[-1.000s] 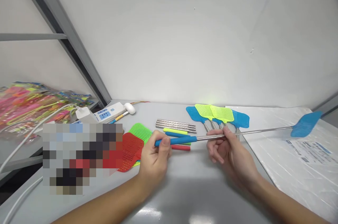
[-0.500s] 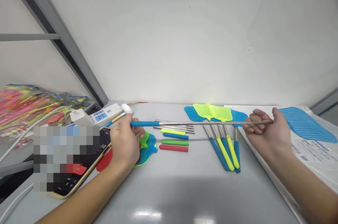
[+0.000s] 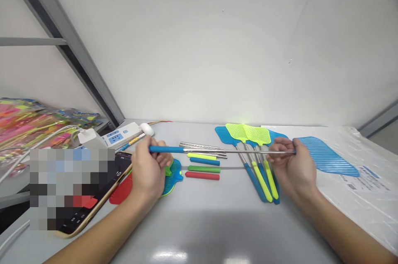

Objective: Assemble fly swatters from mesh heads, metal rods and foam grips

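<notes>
A blue fly swatter with a metal rod [image 3: 217,151] is held level above the table between both hands. My left hand [image 3: 147,170] is closed round its blue handle [image 3: 168,149] at the left end. At the other end, my right hand [image 3: 297,166] grips the rod where it meets the blue swatter head [image 3: 331,156], which sticks out to the right. Below the rod lie several loose metal rods [image 3: 199,146], with a yellow handle [image 3: 202,156], a blue handle [image 3: 205,161], a green handle [image 3: 204,169] and a red handle [image 3: 202,176].
Several blue and yellow fly swatters [image 3: 258,135] lie beside my right hand. Loose swatter heads [image 3: 172,179] are partly hidden behind my left hand. Left are a phone [image 3: 99,201], a power strip [image 3: 124,135] and bagged items [image 3: 25,127]; a white plastic package [image 3: 370,210] lies right.
My right hand has moved left with the swatter head, and the span of rod between my hands is shorter. My left hand still holds the blue handle. The view has shifted slightly.
</notes>
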The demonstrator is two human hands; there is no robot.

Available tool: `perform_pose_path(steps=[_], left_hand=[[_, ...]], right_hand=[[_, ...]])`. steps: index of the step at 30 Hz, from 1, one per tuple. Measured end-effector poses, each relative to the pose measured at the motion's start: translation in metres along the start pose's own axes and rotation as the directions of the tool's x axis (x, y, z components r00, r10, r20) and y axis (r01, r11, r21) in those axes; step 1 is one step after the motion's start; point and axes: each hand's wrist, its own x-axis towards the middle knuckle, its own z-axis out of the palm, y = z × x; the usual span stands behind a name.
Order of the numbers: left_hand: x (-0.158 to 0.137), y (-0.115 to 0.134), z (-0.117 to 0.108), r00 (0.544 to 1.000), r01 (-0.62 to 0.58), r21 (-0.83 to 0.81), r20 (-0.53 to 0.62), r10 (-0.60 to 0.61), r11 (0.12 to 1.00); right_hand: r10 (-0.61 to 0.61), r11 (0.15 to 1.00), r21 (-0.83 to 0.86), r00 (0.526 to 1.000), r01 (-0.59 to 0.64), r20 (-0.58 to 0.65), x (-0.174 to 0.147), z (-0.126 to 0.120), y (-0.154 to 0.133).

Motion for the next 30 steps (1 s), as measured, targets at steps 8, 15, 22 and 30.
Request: perform_pose_path(steps=[8,15,22,30], left_hand=[[-0.066,-0.033,-0.002,0.783,-0.158,0.557,0.573,-0.240,0.815],[-0.072,-0.029,-0.002,0.605,-0.388,0.518,0.767,-0.213,0.763],[-0.070,-0.042,-0.008,0.570,-0.404,0.560,0.773,-0.279,0.723],[-0.060,-0.042,-0.004,0.500,-0.554,0.551,0.819,-0.280,0.624]], right_hand=[[0.101,0.994,-0.046,0.985,-0.095,0.140,-0.036,0.019,0.023],[0.192,0.980,-0.094,0.964,-0.177,0.186,-0.044,0.021,0.029],[0.163,0.981,-0.148,0.940,-0.123,0.300,-0.064,0.028,0.023],[0.157,0.975,-0.208,0.915,-0.083,0.371,-0.048,0.023,0.015]])
